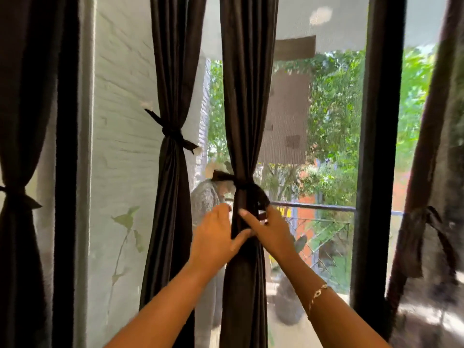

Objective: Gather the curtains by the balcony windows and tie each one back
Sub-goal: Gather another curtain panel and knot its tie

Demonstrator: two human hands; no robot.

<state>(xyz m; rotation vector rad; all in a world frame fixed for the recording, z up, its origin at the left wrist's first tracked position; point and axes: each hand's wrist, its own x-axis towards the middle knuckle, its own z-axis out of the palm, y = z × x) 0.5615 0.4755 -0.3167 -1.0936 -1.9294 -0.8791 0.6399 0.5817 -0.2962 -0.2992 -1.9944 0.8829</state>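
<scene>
Though tied, curtain (247, 96) between left hand (216, 234) and right hand (272, 233), open window (326, 121) beside.

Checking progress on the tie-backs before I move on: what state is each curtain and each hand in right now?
Far-left curtain: gathered, tied.
Second curtain: gathered, tied.
Centre curtain: gathered, tie knotted round it.
Right curtain: gathered, tied, blurred.
Left hand: fingers relaxed, thumb against centre curtain.
Right hand: forefinger straight on centre curtain; grip on tie unclear.
</scene>
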